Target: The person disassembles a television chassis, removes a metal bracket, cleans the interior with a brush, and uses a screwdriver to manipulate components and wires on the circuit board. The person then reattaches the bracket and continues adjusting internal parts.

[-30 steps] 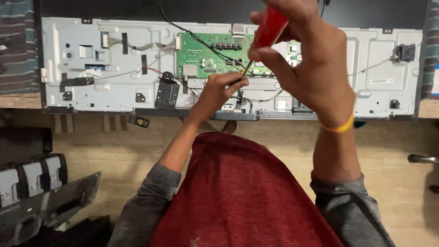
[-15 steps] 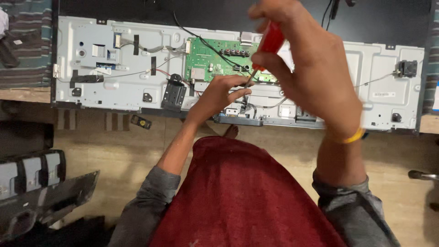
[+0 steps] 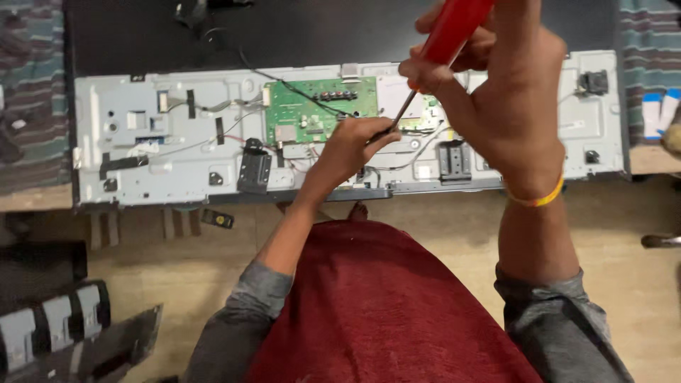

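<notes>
- Screwdriver (image 3: 433, 60) with a red handle sits in the right hand (image 3: 504, 92), whose fingers are closed round the handle near the top of the view; the thin metal shaft slopes down and left toward the metal chassis.
- Left hand (image 3: 351, 145) pinches the lower end of the shaft between fingertips and thumb, closed lightly on it just above the tip, steadying it over a spot beside the green circuit board (image 3: 319, 106).
- Whether the tip is seated in a screw cannot be told; the left hand's fingers hide it.
- As a judgement, the screwdriver is light and stiff, its smooth plastic handle wants a full wrap of the fingers, and the slim shaft is best guided low down, as it is held now.
- Metal chassis (image 3: 142, 128), the pale grey back panel of a flat screen, lies flat on the tabletop (image 3: 42, 198) with thin wires (image 3: 298, 89), black brackets (image 3: 253, 170) and a second small board at the right hand's side.
- The circuit board looks fragile, as a judgement: a slipping tip could scratch it or catch the thin wires.
- A yellow band (image 3: 537, 200) circles the right wrist; grey sleeves and a red garment (image 3: 383, 305) fill the lower view.
- Grey and black loose parts (image 3: 64, 326) lie on the floor at the lower left.
</notes>
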